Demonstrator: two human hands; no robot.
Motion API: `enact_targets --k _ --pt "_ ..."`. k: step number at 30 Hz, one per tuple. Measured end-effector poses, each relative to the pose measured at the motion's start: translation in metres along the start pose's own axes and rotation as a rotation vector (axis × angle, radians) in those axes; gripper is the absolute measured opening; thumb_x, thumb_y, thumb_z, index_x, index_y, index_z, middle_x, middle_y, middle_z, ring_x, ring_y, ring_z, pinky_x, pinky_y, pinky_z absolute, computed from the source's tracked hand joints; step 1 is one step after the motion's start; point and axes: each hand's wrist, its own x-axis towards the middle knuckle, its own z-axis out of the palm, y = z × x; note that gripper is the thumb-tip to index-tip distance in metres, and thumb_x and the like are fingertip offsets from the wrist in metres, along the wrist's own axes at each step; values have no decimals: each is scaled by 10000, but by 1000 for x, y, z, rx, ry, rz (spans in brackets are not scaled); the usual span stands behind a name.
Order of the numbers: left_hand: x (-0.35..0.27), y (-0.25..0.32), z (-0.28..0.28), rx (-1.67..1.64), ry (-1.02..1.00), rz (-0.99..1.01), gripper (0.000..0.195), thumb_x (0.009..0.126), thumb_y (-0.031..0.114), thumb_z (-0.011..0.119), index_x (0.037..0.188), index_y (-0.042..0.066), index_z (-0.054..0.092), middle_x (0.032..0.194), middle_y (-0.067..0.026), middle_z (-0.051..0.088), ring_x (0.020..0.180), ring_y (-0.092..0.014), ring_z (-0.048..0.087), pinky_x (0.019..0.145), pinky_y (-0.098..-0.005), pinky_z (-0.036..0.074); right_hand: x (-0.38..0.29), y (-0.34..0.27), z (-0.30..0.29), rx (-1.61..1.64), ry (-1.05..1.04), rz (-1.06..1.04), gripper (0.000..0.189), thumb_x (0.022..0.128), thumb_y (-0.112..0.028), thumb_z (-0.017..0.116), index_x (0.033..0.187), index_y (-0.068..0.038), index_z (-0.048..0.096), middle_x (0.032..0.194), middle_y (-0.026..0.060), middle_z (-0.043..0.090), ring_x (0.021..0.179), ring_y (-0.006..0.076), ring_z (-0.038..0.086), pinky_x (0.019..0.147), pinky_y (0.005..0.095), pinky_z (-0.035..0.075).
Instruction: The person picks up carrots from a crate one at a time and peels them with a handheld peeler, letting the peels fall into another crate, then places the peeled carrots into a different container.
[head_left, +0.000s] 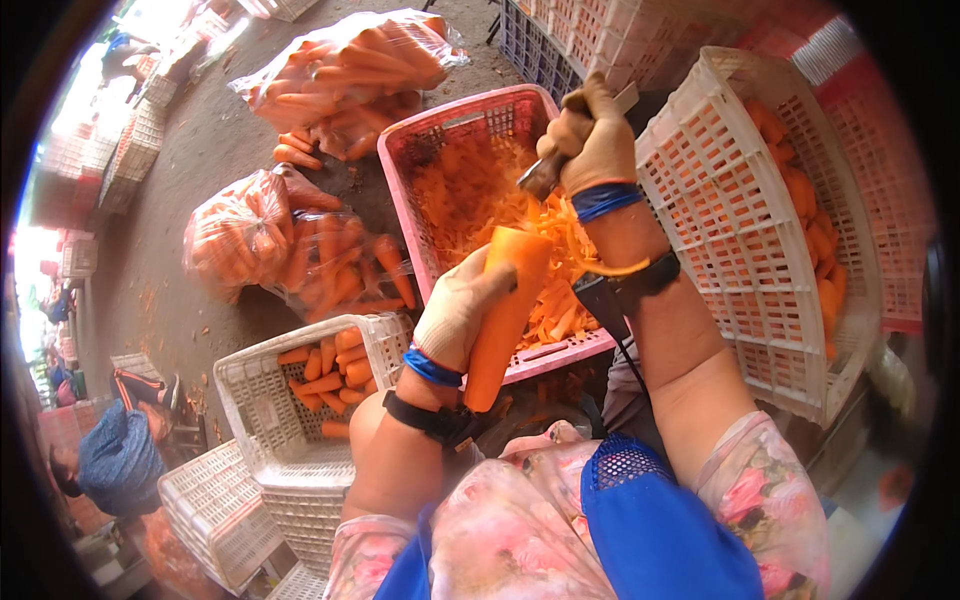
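My left hand, in a pale glove with a blue band at the wrist, grips a thick peeled carrot that slants over the near edge of a pink plastic crate. My right hand, also gloved, is closed around a peeler, whose metal end shows below the fingers; a flat piece sticks out beyond the knuckles. The peeler is apart from the carrot. A curl of peel hangs by my right wrist. Orange peelings cover the inside of the crate.
To the right, a tilted white crate holds carrots. At left, another white crate contains several carrots. Plastic bags of carrots lie on the ground beyond. A person in blue sits at far left near stacked crates.
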Motion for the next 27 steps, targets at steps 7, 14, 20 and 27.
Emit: enact_targets --k 7,14,20,27 --pt "23 12 -33 -428 -102 -8 515 944 481 586 1216 44 578 989 -128 687 819 -260 678 661 -372 573 -69 -14 33 -40 -318 150 477 985 -510 517 687 -139 487 495 -61 209 394 108 231 422 311 271" --pt "28 19 -24 -644 -157 17 475 993 472 512 1233 69 587 1107 -104 677 903 -240 678 775 -375 575 -109 29 20 69 -362 498 444 995 -469 527 729 -113 524 496 -58 246 392 79 249 400 278 213" --pt "31 -4 -25 -454 -38 -43 384 971 388 587 1153 50 596 963 -94 683 744 -211 667 621 -304 557 -53 32 4 23 -197 311 437 963 -452 590 744 -79 533 503 21 435 385 166 434 380 335 383" --pt "8 5 -9 -260 60 -73 484 915 426 660 1179 27 587 919 -99 684 660 -205 656 559 -296 541 -14 -1 0 182 -146 146 396 964 -416 603 752 -91 524 513 -65 227 411 108 235 452 321 319"
